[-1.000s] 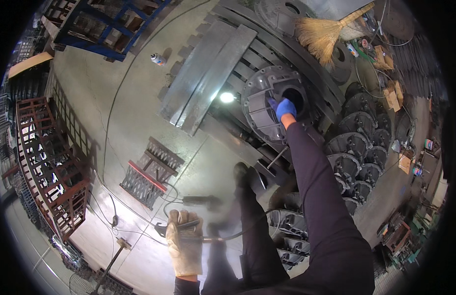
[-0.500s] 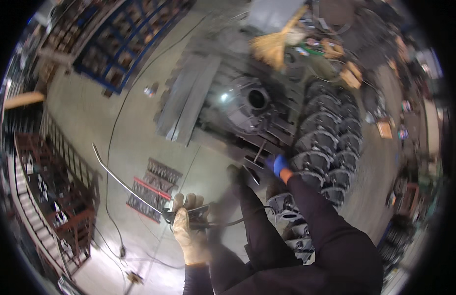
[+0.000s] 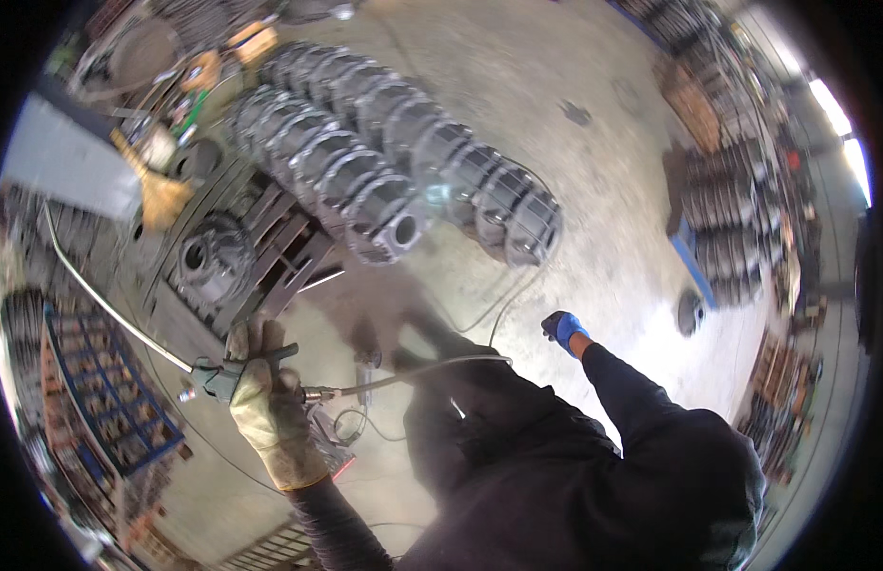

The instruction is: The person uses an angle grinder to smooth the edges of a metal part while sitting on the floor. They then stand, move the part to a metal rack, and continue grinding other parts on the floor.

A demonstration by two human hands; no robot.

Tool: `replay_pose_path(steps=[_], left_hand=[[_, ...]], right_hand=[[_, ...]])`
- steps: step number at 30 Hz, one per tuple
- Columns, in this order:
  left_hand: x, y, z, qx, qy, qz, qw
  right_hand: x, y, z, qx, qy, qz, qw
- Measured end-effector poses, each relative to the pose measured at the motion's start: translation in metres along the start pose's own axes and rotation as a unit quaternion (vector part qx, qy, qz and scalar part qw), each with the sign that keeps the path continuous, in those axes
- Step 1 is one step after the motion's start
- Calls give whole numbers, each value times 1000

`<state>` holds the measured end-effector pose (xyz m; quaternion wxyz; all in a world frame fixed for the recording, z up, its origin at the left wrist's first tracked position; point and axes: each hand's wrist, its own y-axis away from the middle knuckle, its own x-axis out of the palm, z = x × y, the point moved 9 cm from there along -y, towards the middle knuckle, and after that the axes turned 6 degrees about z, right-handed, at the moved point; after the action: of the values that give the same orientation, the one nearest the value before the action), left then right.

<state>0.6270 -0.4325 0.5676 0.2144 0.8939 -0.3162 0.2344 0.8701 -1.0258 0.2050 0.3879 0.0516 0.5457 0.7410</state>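
Plainly, the fingers (image 3: 239, 341) of the tan-gloved left hand (image 3: 267, 411) are wrapped around a hose-fed gun (image 3: 216, 379), just on the wearer's side of the round dark housing (image 3: 216, 262). Its long bent metal tube (image 3: 118, 306) runs past the housing's left; its hose (image 3: 422, 369) trails off to the housing's right. Well right of the housing, the blue-gloved right hand (image 3: 561, 328) looks curled; whether it holds anything I cannot tell. A slatted platform (image 3: 289, 249) carries the housing, with rows of castings (image 3: 365, 162) beyond to its right and a straw broom (image 3: 161, 195) beyond to its left
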Motion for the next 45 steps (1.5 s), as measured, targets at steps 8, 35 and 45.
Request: replay_pose_path(steps=[8, 35, 45], left_hand=[[257, 46, 214, -131, -407, 227, 875], [812, 101, 501, 68, -268, 667, 692], [846, -243, 206, 321, -476, 454, 682]], right_hand=[[1, 178, 172, -461, -252, 97, 845], [-374, 303, -57, -243, -453, -527, 676], [-230, 164, -45, -112, -619, -363, 687]])
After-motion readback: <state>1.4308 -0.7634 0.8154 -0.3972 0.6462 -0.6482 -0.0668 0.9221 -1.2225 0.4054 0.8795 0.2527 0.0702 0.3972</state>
